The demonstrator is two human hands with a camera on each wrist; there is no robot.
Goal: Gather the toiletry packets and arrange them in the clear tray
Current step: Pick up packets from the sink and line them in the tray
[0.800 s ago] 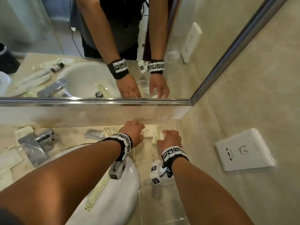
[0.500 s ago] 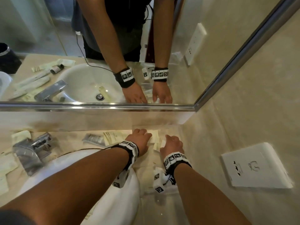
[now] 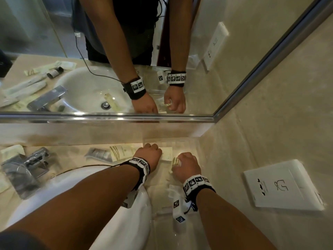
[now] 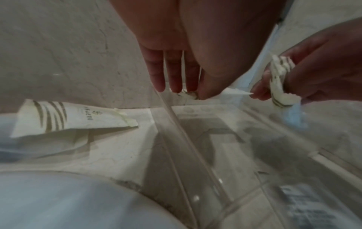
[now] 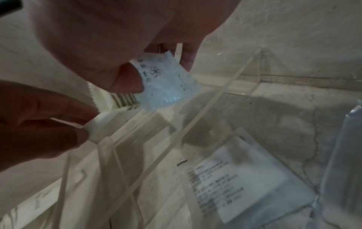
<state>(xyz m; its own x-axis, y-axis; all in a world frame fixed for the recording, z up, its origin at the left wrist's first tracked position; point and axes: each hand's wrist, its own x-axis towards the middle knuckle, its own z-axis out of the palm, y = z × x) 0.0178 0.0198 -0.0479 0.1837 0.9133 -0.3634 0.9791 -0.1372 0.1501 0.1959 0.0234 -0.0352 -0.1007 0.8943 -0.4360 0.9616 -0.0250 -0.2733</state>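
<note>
The clear tray (image 3: 180,237) stands in the counter corner, right of the sink. My left hand (image 3: 150,154) is at the tray's far end, its thumb and fingers pinching a small cream packet (image 4: 189,93) by the tray's rim (image 4: 176,120). Beside it my right hand (image 3: 186,166) grips a bunch of sachets: cream striped ones (image 4: 280,83) and a bluish-white one (image 5: 168,83). A printed white packet (image 5: 245,178) lies flat in the tray. A cream striped packet (image 3: 119,152) and a grey one (image 3: 98,154) lie on the counter left of my left hand.
The white sink basin (image 3: 108,204) and chrome faucet (image 3: 27,170) are on the left, with more packets (image 3: 12,150) beyond the faucet. The mirror frame (image 3: 108,117) runs along the back wall. A white socket plate (image 3: 282,186) sits on the right wall.
Both hands have stayed at the tray's far end. My right hand has closed round the striped sachets and raised them a little. The view has drawn closer.
</note>
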